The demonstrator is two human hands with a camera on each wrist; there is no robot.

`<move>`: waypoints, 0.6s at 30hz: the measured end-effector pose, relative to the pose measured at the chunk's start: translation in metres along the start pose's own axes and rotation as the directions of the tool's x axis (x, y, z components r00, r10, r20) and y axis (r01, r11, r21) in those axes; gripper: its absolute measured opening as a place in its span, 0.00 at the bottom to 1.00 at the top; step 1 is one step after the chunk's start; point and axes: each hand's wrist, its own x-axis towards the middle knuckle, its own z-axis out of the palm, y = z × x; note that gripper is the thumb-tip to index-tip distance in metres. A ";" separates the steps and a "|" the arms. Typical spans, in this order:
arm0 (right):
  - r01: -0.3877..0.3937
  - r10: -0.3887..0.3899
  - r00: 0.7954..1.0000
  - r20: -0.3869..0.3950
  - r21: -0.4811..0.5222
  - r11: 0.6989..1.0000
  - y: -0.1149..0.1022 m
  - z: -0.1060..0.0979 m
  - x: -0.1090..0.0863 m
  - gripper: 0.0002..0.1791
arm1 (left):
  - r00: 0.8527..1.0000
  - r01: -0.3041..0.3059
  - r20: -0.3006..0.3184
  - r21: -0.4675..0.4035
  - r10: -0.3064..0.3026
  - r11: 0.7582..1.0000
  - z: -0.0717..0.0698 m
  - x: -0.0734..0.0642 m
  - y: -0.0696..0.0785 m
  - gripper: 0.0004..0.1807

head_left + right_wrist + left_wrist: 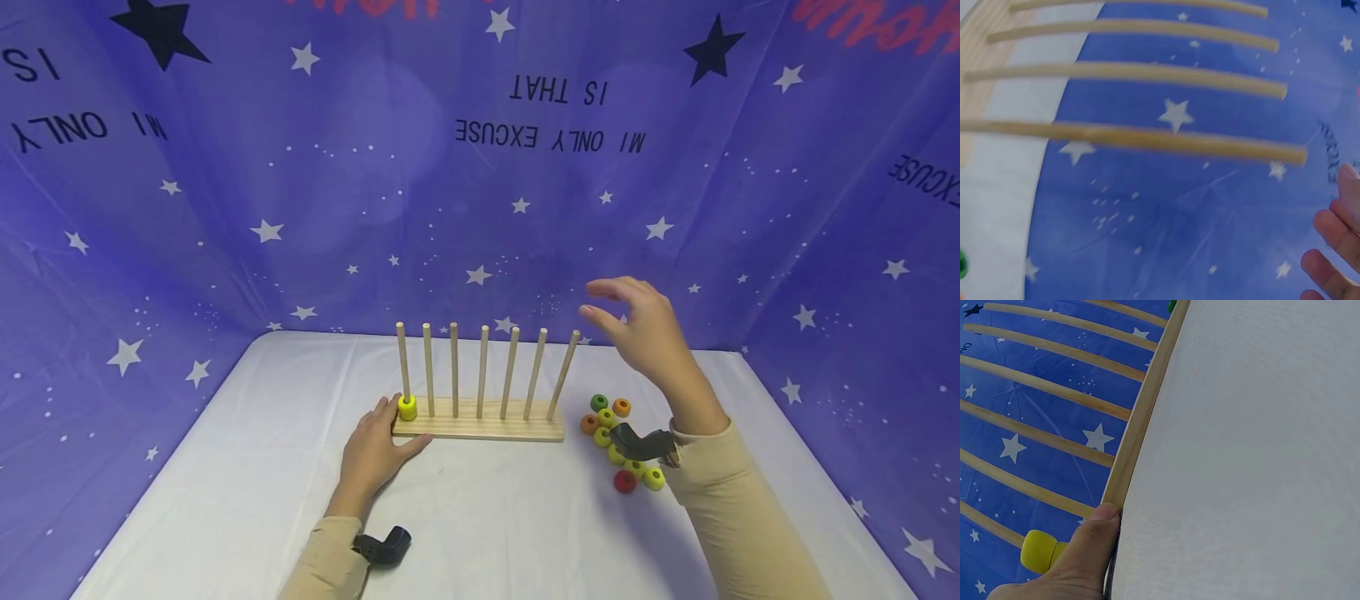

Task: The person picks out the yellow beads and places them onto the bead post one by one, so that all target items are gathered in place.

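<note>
A wooden peg rack (480, 430) with a row of upright pegs lies on the table. Two yellow beads (407, 407) are stacked at the foot of its leftmost peg; the left wrist view shows one bead (1038, 551) fully and the other partly behind the thumb. My left hand (375, 450) grips the left end of the base, its thumb (1094, 540) along the front edge. Raised beyond the rightmost peg (1197, 145), my right hand (641, 325) holds nothing, with thumb and fingers apart and loosely bent.
Right of the rack lie loose beads: several yellow ones (654, 478), a red one (625, 482), a green one (598, 402) and two orange ones (621, 407). A white cloth (480, 533) covers the table. Purple star-printed fabric (420, 208) hangs behind and at both sides.
</note>
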 end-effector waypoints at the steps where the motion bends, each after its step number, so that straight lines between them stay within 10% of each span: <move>1: -0.014 0.014 1.000 0.005 -0.004 1.000 0.004 0.000 -0.003 0.22 | 1.000 0.001 0.002 -0.001 -0.001 1.000 0.000 0.000 0.000 0.54; 18: -0.154 0.158 0.984 0.087 -0.052 0.987 0.068 0.024 -0.051 0.22 | 1.000 0.004 0.007 0.004 -0.004 1.000 -0.001 0.000 0.001 0.54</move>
